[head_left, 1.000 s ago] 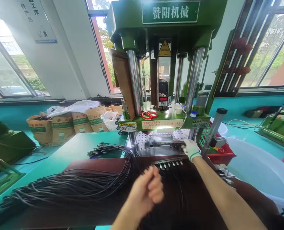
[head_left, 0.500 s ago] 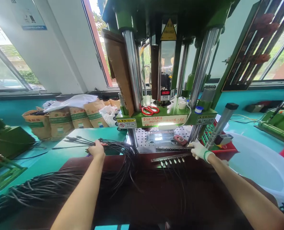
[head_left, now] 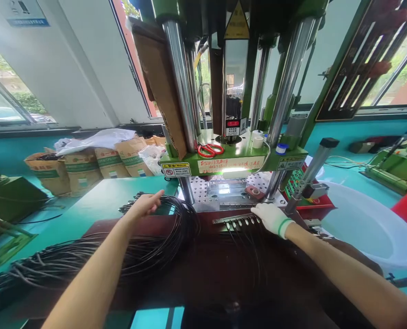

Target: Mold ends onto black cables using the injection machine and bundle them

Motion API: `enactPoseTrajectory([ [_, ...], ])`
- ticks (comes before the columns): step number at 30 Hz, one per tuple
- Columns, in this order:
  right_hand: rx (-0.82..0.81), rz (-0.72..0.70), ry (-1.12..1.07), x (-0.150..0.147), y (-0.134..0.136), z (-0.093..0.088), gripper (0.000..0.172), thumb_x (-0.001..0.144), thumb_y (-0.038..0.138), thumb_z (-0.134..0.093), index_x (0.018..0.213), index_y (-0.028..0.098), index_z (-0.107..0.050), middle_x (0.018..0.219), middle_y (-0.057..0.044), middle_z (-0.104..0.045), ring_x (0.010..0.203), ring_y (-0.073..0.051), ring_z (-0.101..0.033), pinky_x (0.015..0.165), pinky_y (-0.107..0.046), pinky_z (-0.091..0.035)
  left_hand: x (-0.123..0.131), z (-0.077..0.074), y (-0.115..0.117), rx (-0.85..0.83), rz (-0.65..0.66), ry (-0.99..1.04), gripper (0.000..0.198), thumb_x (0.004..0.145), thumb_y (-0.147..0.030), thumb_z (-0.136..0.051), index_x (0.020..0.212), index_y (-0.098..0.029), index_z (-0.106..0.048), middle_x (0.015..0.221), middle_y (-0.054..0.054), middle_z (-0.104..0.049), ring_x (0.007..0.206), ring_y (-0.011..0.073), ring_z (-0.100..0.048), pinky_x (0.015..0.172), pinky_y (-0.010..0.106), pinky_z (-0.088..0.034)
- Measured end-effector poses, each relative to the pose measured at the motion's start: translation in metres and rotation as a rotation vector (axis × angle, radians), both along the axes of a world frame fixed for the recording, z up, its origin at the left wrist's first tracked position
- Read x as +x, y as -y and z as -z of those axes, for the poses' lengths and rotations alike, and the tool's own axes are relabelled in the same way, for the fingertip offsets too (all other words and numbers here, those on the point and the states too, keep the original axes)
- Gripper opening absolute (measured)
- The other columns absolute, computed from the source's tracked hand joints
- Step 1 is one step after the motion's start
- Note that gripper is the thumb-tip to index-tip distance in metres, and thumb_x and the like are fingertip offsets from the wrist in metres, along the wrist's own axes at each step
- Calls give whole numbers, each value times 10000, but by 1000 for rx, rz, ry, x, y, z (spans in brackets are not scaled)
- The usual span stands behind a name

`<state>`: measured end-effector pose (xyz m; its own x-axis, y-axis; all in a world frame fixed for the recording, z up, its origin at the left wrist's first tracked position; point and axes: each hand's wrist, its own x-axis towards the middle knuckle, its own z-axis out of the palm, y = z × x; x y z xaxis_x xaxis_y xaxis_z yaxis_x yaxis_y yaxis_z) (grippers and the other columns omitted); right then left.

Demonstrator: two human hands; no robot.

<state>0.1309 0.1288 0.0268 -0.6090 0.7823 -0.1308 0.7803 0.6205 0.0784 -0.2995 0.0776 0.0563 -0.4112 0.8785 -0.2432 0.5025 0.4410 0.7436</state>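
My left hand (head_left: 147, 204) is bare, its thumb apart from the half-bent fingers with nothing seen between them. It hovers over a bundle of black cables (head_left: 183, 224) that bends round on the dark tabletop; their ends lie behind the hand. On my right hand (head_left: 271, 217) is a white glove with a green cuff. Its fingers close on the right end of a slotted metal strip (head_left: 232, 219), and that end is hidden. Several silver cable connectors (head_left: 240, 223) sit along this strip, their thin black cables trailing toward me. A second metal bar (head_left: 236, 205) lies just behind it.
A green press (head_left: 190, 170) with steel columns stands ahead, red-handled scissors (head_left: 210, 150) on its ledge. A reddish-brown block (head_left: 254, 192) rests on the press bed. To the right is a large pale tub (head_left: 357, 224); paper sacks (head_left: 82, 173) stand at the back left.
My left hand has let go of the cable ends, which now lie on the table. My right hand has moved left from the rear bar to the end of the front strip.
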Motion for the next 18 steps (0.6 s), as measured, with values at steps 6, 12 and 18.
enactPoseTrajectory([
  [6, -105, 14, 91, -7, -19, -15, 426, 654, 152, -551, 1070, 224, -606, 1045, -90, -588, 936, -259, -556, 760, -335, -402, 140, -22, 68, 206, 646, -74, 392, 775, -517, -426, 720, -174, -608, 642, -10, -591, 611, 131, -510, 558, 232, -362],
  [12, -160, 175, 47, -6, -43, -43, 355, 605, 136, -544, 927, 209, -676, 921, -71, -651, 827, -241, -599, 659, -291, -408, 228, 28, 83, -19, 821, 134, 496, 726, -565, -480, 942, -146, -631, 850, 71, -653, 700, 163, -553, 601, 262, -401],
  [18, -144, 301, -137, -6, -67, -58, 179, 694, 144, -561, 832, 160, -673, 786, -58, -663, 763, -184, -602, 650, -256, -413, 258, 45, 41, -168, 611, 810, 409, 645, -518, -613, 783, -136, -568, 688, 49, -633, 414, 52, -386, 383, 200, -226],
])
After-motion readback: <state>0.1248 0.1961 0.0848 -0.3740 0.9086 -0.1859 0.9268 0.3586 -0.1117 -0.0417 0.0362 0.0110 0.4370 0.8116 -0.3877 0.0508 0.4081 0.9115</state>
